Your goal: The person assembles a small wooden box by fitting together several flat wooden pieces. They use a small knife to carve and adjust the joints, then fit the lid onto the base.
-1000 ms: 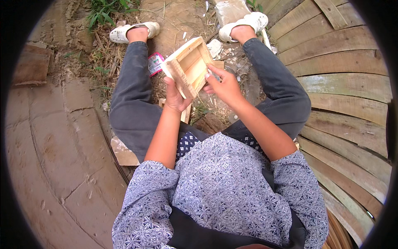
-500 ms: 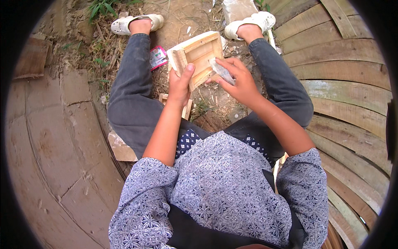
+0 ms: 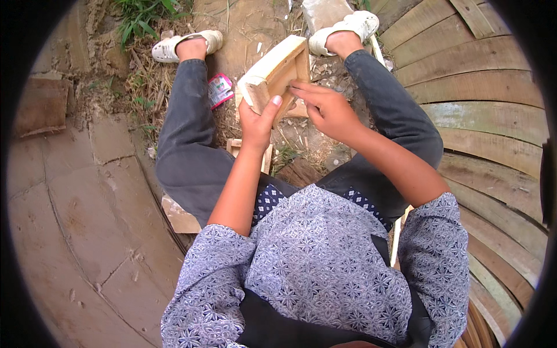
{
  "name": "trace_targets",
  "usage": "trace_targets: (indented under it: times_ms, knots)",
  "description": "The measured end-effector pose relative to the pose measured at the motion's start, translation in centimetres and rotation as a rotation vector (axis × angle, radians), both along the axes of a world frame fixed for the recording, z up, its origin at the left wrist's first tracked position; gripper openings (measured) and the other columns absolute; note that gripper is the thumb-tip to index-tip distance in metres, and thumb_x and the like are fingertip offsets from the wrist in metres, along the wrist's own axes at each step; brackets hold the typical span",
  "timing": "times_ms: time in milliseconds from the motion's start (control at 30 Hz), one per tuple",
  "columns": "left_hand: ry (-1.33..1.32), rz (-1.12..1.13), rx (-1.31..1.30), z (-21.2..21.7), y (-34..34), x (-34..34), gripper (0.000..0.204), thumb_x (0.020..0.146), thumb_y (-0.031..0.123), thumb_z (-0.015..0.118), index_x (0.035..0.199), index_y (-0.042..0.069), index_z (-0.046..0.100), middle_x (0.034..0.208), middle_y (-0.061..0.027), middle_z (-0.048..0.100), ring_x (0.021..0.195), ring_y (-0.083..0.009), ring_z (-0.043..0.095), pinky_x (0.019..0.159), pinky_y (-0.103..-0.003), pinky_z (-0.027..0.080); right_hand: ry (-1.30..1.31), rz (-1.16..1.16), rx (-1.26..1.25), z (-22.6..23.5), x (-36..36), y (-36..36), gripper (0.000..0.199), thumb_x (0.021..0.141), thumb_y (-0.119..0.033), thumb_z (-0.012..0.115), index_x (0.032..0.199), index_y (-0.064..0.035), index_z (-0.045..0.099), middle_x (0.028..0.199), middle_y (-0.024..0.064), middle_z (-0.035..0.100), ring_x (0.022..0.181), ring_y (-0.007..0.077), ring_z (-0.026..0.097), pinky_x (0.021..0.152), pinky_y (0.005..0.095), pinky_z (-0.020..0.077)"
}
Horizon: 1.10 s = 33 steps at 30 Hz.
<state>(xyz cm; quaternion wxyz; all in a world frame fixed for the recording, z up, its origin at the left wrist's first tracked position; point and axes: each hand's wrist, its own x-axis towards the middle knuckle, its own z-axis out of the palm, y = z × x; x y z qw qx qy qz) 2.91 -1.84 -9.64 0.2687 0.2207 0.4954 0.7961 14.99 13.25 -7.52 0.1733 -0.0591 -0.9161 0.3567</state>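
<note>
A small shallow wooden box (image 3: pixel 274 61) is held up between my knees, tilted with its open side toward the right. My left hand (image 3: pixel 257 123) grips its near left corner, thumb over the rim and fingers underneath. My right hand (image 3: pixel 331 113) reaches to the box's inner side, fingers pressed together against the wood. The whitish-grey folded sheet, like sandpaper, seen in that hand a moment earlier is now mostly hidden under the fingers. Below the box, on the ground between my legs, lies another wooden frame (image 3: pixel 267 159), partly covered by my left forearm.
A pink-edged packet (image 3: pixel 220 91) lies beside my left shin. Wood chips litter the dirt between my white clogs (image 3: pixel 187 46). A pale block (image 3: pixel 326 14) is by the right foot. Curved wooden planks (image 3: pixel 481 119) line the right; brown slabs (image 3: pixel 75 191) cover the left.
The box has been turned more on edge, its open side swinging right. My right hand has moved in closer to the box and rolled over, covering the sheet.
</note>
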Motion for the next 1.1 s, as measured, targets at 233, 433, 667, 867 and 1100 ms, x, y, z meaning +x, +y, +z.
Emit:
trace_targets:
  times_ms: [233, 433, 667, 867, 1100]
  knots:
    - [0.305, 0.116, 0.003, 1.4, 3.0, -2.5, 0.076, 0.090, 0.053, 0.067, 0.131, -0.007, 0.046, 0.123, -0.0141, 0.058, 0.112, -0.0208, 0.057, 0.095, -0.035, 0.047, -0.035, -0.064, 0.075, 3.1, -1.7, 2.5, 0.050, 0.085, 0.003, 0.052, 0.133, -0.0063, 0.058, 0.141, 0.0121, 0.055, 0.119, 0.0343, 0.059, 0.096, 0.0412, 0.0505]
    - [0.360, 0.150, -0.018, 1.5, 2.8, -4.9, 0.080, 0.087, 0.057, 0.068, 0.128, -0.009, 0.048, 0.122, -0.0139, 0.058, 0.112, -0.0207, 0.056, 0.096, -0.035, 0.046, 0.081, -0.020, 0.011, 5.0, -3.4, 2.4, 0.044, 0.087, 0.002, 0.053, 0.130, -0.0044, 0.060, 0.138, 0.0110, 0.058, 0.114, 0.0334, 0.062, 0.093, 0.0417, 0.0518]
    - [0.400, 0.145, 0.090, 5.5, 5.7, -4.7, 0.074, 0.086, 0.049, 0.072, 0.127, -0.009, 0.051, 0.121, -0.0134, 0.058, 0.111, -0.0206, 0.056, 0.098, -0.035, 0.043, 0.250, 0.035, 0.170, 4.5, -5.0, 6.3, 0.039, 0.089, -0.001, 0.052, 0.126, -0.0033, 0.063, 0.131, 0.0114, 0.063, 0.115, 0.0282, 0.062, 0.097, 0.0401, 0.0481]
    - [0.429, 0.165, 0.083, 5.0, 7.4, -6.8, 0.075, 0.092, 0.054, 0.064, 0.127, -0.011, 0.048, 0.121, -0.0144, 0.057, 0.111, -0.0205, 0.055, 0.096, -0.035, 0.044, 0.318, -0.078, 0.028, 4.8, -7.0, 7.4, 0.033, 0.091, -0.002, 0.053, 0.122, 0.0001, 0.064, 0.131, 0.0138, 0.062, 0.115, 0.0315, 0.062, 0.098, 0.0392, 0.0487]
    - [0.339, 0.238, 0.052, 4.6, 7.4, -5.3, 0.068, 0.092, 0.051, 0.065, 0.124, -0.008, 0.052, 0.116, -0.0115, 0.060, 0.106, -0.0174, 0.055, 0.093, -0.034, 0.045, 0.218, -0.046, -0.032, 4.4, -5.9, 7.6, 0.031, 0.091, 0.000, 0.057, 0.121, 0.0020, 0.065, 0.132, 0.0165, 0.062, 0.119, 0.0302, 0.062, 0.097, 0.0356, 0.0504]
